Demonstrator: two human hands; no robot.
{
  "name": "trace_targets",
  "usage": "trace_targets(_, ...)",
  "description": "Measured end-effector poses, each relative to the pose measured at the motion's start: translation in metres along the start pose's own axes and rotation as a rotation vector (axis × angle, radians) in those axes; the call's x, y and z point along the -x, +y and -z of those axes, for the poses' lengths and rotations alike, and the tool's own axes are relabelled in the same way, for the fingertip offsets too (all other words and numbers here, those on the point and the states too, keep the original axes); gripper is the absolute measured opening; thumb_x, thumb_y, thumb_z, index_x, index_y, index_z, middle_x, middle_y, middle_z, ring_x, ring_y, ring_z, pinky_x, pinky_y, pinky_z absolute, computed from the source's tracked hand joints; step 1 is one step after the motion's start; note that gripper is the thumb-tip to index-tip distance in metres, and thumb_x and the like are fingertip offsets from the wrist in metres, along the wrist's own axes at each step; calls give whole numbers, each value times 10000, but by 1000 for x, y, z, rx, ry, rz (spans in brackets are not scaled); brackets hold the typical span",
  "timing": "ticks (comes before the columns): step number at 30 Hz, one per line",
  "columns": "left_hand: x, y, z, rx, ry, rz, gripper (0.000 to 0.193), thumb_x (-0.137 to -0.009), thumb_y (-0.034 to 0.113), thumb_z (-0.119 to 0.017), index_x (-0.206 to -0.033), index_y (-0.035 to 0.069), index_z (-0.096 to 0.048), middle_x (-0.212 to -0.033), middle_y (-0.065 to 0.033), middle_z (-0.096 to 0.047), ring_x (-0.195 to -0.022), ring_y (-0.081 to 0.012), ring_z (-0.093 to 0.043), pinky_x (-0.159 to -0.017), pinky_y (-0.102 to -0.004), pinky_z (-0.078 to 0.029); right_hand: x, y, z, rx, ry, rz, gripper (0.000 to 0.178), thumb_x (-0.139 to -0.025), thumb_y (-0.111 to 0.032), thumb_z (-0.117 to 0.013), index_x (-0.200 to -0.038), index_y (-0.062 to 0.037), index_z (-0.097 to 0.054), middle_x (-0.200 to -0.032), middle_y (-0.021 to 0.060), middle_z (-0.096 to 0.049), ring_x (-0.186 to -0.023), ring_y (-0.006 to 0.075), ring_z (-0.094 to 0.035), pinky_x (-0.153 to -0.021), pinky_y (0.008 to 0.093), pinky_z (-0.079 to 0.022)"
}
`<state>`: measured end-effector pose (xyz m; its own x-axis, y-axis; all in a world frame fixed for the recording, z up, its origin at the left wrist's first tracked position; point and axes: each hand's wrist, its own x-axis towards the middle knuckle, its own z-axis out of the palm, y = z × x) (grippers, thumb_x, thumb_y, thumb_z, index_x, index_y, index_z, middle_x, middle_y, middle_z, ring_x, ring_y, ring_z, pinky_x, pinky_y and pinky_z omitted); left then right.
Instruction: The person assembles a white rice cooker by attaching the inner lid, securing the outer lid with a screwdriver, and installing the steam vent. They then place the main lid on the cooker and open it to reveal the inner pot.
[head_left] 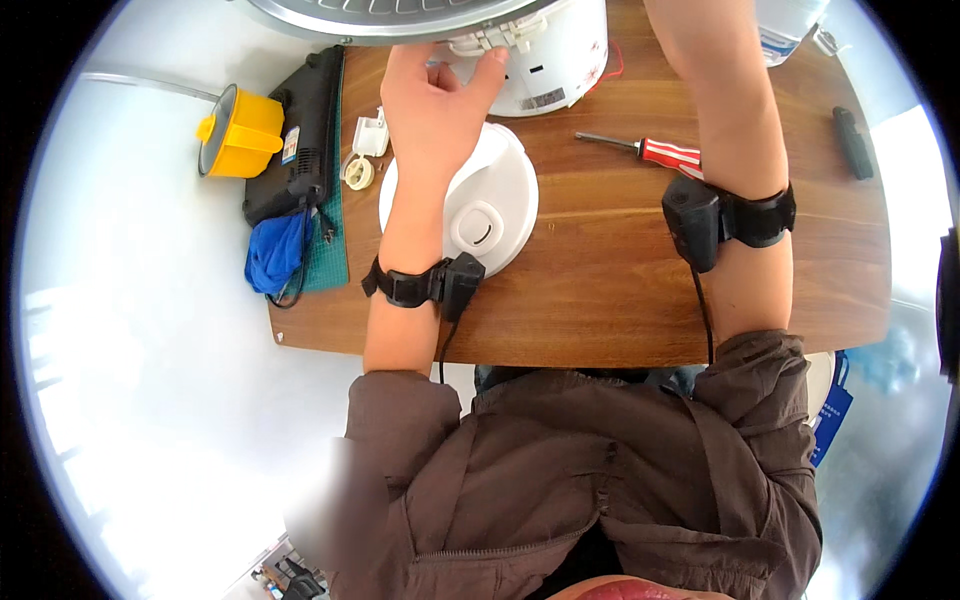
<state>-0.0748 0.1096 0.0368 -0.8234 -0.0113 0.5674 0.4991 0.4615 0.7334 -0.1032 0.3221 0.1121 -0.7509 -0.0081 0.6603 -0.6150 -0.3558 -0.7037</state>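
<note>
At the top edge stands a white rice cooker (560,60) with its shiny metal rim or lid (400,15) tilted over it. My left hand (435,105) is at a white plastic hinge or latch piece (500,37) on the cooker's side. Its thumb presses on that piece, and the fingers curl beneath the metal rim, partly hidden. My right forearm reaches up past the top edge, so the right hand is out of sight. Under my left wrist lies a round white plastic cover (510,215) with a round cap. A screwdriver (650,150) with a red and white handle rests beside my right forearm.
Left of the cover lie small white plastic parts (370,140). A green mat (328,262), a black vented device (300,150), a yellow container (250,132) and a blue cloth (278,252) are at far left. A black object (852,142) lies at right.
</note>
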Motion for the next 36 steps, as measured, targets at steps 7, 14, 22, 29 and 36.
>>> trace_targets(7,-4,22,0,16,-71,237,386,-825,82,-816,-1161,-45,-673,-995,-49,-706,-744,-74,-570,-624,-253,-461,6,1,2,-126,-61,-55,302,-1045,-225,-618,-1254,-8,-604,-1047,69,-714,-897,94,-661,-767,245,-532)
trace_targets(14,-4,22,0,-114,-38,57,293,-819,58,-804,-1080,-26,-700,-890,-37,-707,-637,-58,-539,-548,-255,-440,10,16,-2,-27,-56,-89,329,-985,-157,-719,-1248,0,-600,-1115,97,-702,-1007,123,-665,-883,278,-548)
trace_targets(22,5,17,-9,-149,91,-78,350,-829,56,-750,-1167,12,-673,-1057,-89,-618,-755,-185,-591,-643,-313,-470,3,29,15,30,-143,-75,304,-939,-111,-773,-1190,-21,-626,-1042,25,-728,-964,93,-672,-860,268,-554)
trace_targets(29,-1,-2,-10,-120,82,-294,384,-830,44,-722,-1208,6,-668,-1150,-128,-629,-960,-266,-619,-852,-366,-485,1,31,21,50,-205,-3,267,-924,-89,-783,-1166,-12,-699,-1067,36,-750,-966,96,-679,-868,263,-553)
trace_targets(36,-3,-7,-8,-93,54,-268,393,-825,39,-710,-1214,2,-664,-1169,-148,-653,-1036,-284,-631,-906,-374,-484,2,32,19,7,-225,-23,280,-928,-100,-780,-1175,3,-697,-1079,54,-752,-972,108,-689,-879,268,-558)
